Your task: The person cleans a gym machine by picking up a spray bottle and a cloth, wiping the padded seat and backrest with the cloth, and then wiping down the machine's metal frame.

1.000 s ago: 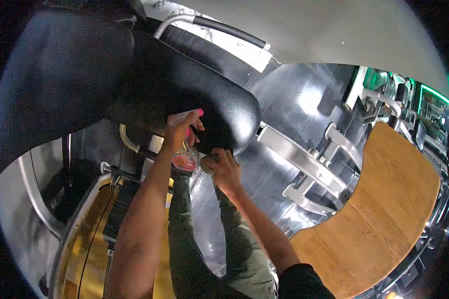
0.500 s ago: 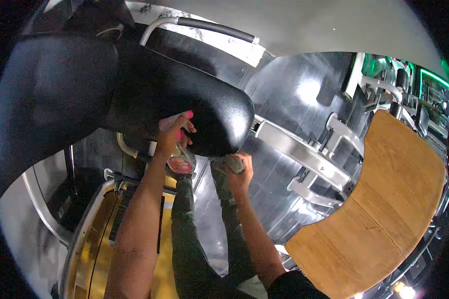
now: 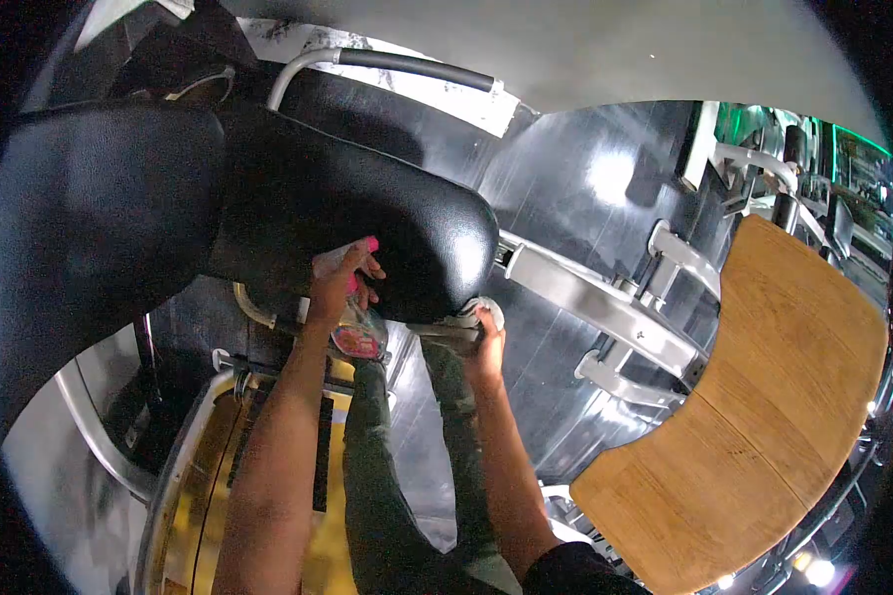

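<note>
My left hand (image 3: 345,278) is closed around the neck of a clear spray bottle (image 3: 359,335) with a pink nozzle and a colourful label. The bottle hangs upright beside the near edge of a black padded seat (image 3: 367,198). A light-coloured cloth (image 3: 456,321) is gripped in my right hand (image 3: 487,342), pressed against the rounded front corner of the seat. Part of the cloth trails left along the seat's lower edge. Where the fingers of my right hand wrap under the cloth, they are partly hidden.
A black backrest (image 3: 110,228) adjoins the seat on the left. Beyond the seat is a handle bar (image 3: 417,67). A grey metal frame (image 3: 605,312) runs right along the dark floor (image 3: 556,198). A curved wooden board (image 3: 754,416) is at right, a yellow panel (image 3: 204,476) at lower left.
My right hand has shifted slightly up and right with the cloth, which now spreads against the seat's corner. The left hand with the spray bottle stays almost in place.
</note>
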{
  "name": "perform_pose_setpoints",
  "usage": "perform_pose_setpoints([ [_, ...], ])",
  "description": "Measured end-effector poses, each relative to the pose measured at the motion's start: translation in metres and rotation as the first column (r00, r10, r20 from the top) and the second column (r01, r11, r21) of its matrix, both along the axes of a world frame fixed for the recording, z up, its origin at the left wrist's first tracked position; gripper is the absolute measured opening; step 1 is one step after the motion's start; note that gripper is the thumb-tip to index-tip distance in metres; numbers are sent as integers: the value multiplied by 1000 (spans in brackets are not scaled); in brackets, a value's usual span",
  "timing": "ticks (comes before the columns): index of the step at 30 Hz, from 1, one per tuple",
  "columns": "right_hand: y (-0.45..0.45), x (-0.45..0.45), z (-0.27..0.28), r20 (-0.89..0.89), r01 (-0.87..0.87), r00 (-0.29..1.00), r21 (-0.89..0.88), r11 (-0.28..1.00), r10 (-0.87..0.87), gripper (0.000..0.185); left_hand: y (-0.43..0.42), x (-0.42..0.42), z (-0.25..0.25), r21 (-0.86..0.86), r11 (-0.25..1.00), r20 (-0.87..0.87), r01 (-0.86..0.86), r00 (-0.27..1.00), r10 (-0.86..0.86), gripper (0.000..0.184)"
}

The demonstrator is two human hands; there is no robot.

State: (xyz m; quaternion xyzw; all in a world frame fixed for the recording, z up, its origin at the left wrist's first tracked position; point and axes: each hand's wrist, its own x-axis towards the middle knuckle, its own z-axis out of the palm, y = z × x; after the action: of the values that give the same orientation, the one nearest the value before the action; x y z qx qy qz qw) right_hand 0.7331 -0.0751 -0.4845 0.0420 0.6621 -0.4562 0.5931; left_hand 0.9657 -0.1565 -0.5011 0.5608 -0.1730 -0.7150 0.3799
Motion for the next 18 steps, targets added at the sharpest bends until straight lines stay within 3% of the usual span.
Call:
perform_pose_setpoints([
  [5, -25, -28, -20, -99, -144, 985, -22, 989, 142, 18, 2, 0, 3, 49, 999, 37, 9, 999, -11, 45],
  [7, -50, -32, -21, -295, -213, 939, -84, 973, 180, 11, 1, 0, 3, 44, 999, 20, 0, 1000, -1, 45],
  [11, -109, -34, -2, -509, -391, 812, -113, 913, 285, 27, -4, 0, 9, 70, 997, 59, 40, 997, -44, 41],
  [13, -130, -35, -7, -586, -474, 749, -148, 868, 309, 25, -4, -1, 9, 78, 996, 51, 34, 998, -38, 40],
  [16, -133, -38, -3, -646, -522, 674, -74, 850, 358, 25, -3, -2, 6, 96, 995, 99, 32, 994, -42, 39],
  [18, -119, -46, -2, -569, -491, 728, -44, 870, 383, 20, -2, -1, 4, 93, 996, 72, 13, 997, -20, 40],
])
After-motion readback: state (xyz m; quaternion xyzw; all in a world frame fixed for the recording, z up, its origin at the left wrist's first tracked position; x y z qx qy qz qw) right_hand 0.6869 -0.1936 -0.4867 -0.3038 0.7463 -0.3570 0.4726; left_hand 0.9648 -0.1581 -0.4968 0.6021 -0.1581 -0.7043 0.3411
